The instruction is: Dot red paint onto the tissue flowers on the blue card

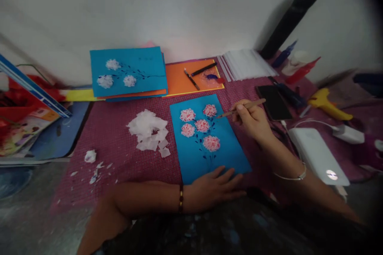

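A blue card (191,163) lies in front of me, bearing several raised pink-and-white paper flowers (202,126) with dark blue painted stems and leaves. My left hand (212,189) rests flat on the card's near edge, fingers spread. Above the card's right side, my right hand (251,119) grips a thin brush (253,104). Its tip is near the upper right flower, beside the painted leaves; whether it touches the card I cannot tell. Left of the card is a heap of white tissue paper pieces (146,127).
Another blue card (140,57) with white flowers tops a stack at the back. Beside it, an orange sheet (176,79) holds two pens and paint blobs. To the right are a phone (273,102), a white power bank (318,155), a yellow glue gun (329,105) and a red paint tube (302,71).
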The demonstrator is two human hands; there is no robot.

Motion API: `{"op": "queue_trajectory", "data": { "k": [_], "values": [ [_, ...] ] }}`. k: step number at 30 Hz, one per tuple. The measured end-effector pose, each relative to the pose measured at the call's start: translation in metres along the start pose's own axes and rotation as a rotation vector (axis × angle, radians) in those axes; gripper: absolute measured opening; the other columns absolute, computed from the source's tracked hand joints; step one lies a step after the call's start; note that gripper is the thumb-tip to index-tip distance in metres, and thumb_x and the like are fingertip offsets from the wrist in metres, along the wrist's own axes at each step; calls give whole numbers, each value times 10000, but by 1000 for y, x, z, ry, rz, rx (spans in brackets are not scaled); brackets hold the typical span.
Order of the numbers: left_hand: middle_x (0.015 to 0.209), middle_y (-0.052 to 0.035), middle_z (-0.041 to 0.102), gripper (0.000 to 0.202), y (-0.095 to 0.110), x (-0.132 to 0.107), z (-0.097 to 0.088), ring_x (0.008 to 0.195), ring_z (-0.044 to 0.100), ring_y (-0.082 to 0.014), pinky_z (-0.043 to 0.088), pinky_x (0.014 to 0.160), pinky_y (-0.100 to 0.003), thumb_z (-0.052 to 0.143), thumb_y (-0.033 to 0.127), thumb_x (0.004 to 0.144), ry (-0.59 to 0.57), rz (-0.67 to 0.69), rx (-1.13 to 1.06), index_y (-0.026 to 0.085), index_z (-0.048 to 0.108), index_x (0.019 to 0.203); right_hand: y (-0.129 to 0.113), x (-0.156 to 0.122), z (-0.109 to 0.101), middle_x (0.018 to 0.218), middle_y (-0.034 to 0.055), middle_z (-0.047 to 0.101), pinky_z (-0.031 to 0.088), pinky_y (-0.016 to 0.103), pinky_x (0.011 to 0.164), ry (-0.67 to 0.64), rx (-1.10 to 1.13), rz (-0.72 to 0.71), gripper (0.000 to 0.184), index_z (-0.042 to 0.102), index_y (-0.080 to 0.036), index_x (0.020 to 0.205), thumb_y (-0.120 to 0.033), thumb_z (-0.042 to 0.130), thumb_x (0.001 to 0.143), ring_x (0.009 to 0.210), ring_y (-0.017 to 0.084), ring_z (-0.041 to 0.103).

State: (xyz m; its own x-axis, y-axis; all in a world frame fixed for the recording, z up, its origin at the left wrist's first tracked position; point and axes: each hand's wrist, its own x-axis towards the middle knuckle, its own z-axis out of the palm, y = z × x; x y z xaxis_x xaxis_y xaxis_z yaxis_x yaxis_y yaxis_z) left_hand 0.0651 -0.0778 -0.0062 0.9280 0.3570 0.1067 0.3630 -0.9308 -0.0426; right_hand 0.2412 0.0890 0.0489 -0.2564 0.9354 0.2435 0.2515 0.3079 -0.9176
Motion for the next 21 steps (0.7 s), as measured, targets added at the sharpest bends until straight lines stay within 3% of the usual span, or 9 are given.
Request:
{"op": "queue_trajectory", "data": {
  "k": [3,5,8,11,16,21],
  "values": [
    [1506,-106,310,410,0,-1,2,1345,378,-267,299,1105,-433,395,290,961,6,-1,1,231,489,1355,-4,32,-4,668,18,589,395,292,496,44,-111,-77,336,572,-216,825,-494,412,923,513,128,509],
    [1501,-80,327,374,-2,-1,3,1344,380,-249,294,1119,-400,395,292,958,8,-9,18,220,569,1281,1,65,-7,671,25,589,408,297,527,155,-215,-121,376,566,-204,802,-506,380,928,525,130,513],
    [1502,-40,337,376,-4,-2,8,1338,386,-208,293,1128,-353,373,288,964,29,-18,43,222,587,1267,19,116,-10,630,17,569,414,299,564,284,-296,-96,391,556,-182,851,-479,318,943,547,142,522],
    [1520,-16,316,391,-7,-4,15,1333,389,-178,307,1121,-319,372,271,962,59,-11,85,224,559,1302,41,150,-10,618,43,582,418,316,610,317,-366,-54,383,561,-165,815,-445,329,933,592,167,547],
    [1532,-1,296,402,-12,-5,23,1330,397,-168,323,1113,-302,375,310,961,28,32,124,238,548,1317,61,172,-5,612,78,615,415,328,646,277,-428,-3,357,561,-174,717,-429,398,905,615,194,565],
    [1554,-3,242,431,-15,-5,24,1363,347,-162,307,1122,-297,342,297,978,35,25,104,218,466,1383,37,164,-17,579,40,580,385,300,614,247,-404,4,307,552,-165,721,-332,397,926,557,142,517]
  ]
}}
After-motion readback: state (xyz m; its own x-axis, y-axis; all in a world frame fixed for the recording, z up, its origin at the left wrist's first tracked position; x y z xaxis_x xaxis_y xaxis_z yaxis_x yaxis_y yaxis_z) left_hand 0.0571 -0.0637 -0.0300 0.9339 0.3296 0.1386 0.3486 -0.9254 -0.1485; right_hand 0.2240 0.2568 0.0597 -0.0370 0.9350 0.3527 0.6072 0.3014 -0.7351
